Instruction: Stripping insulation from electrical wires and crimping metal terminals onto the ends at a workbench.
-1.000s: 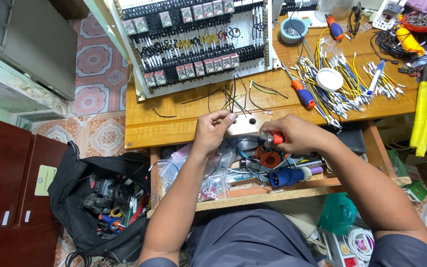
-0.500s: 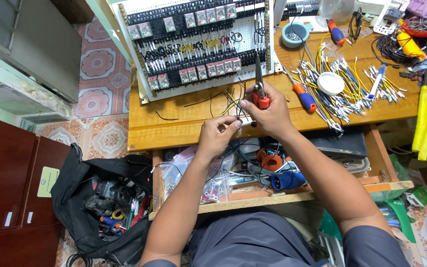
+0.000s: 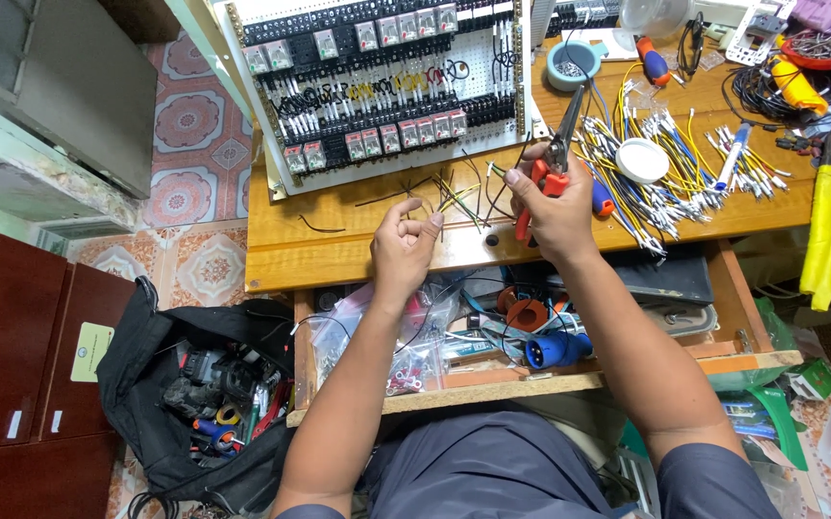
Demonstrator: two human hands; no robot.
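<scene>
My right hand (image 3: 558, 207) grips red-handled long-nose pliers (image 3: 552, 165), jaws pointing up toward the panel's right edge. My left hand (image 3: 406, 240) pinches a thin wire (image 3: 439, 200) between thumb and fingers, just left of the pliers. Several loose thin wires (image 3: 473, 187) hang from the bottom of a white control panel (image 3: 377, 86) filled with rows of relays and terminal blocks. The panel leans on a wooden workbench (image 3: 338, 250).
A heap of cut wires (image 3: 670, 163) with a white lid (image 3: 642, 160) lies right of my hand. Yellow-handled cutters (image 3: 824, 240) sit at the far right. An open drawer (image 3: 531, 327) holds a blue plug (image 3: 555, 348) and bags. A black tool bag (image 3: 204, 384) is on the floor.
My right hand rose from the drawer to the bench top with the pliers and now sits right of the loose wires. My left hand moved up to the wires.
</scene>
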